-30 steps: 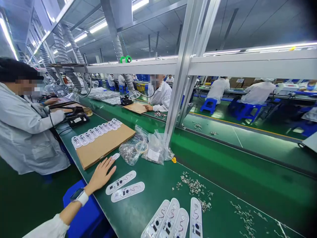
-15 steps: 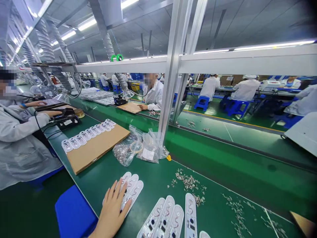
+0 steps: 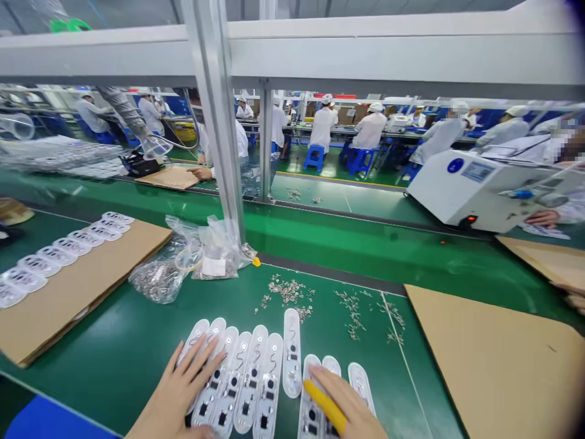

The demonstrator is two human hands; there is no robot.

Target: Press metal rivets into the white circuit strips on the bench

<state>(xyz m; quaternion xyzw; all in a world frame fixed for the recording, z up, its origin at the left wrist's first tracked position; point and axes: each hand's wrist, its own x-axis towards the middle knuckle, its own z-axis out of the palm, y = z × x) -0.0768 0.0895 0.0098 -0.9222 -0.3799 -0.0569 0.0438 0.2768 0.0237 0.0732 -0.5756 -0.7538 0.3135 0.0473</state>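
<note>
My left hand (image 3: 185, 381) lies with fingers spread over the left end of a row of white oval plastic casings (image 3: 247, 381), each holding wires and small dark parts. The casings lie side by side, touching or nearly so. A single casing (image 3: 292, 350) sits a little higher to their right. My right hand (image 3: 345, 402) reaches over two more casings (image 3: 312, 393), fingers stretched out. Along its thumb side is a yellow finger-shaped piece (image 3: 325, 403), which looks like a finger cover. Another casing (image 3: 361, 384) lies just right of that hand.
Small metal parts (image 3: 290, 291) lie scattered behind the casings, with more (image 3: 351, 311) to the right. Bags of metal parts (image 3: 159, 277) rest by a metal post (image 3: 214, 122). Cardboard sheets flank the bench, the left (image 3: 91, 274) bearing casings, the right (image 3: 498, 360) flat. A white machine (image 3: 457, 189) stands beyond.
The view has swung right and my right hand has come into it. The casings under my left hand now lie against the neighbouring group, where a gap was before.
</note>
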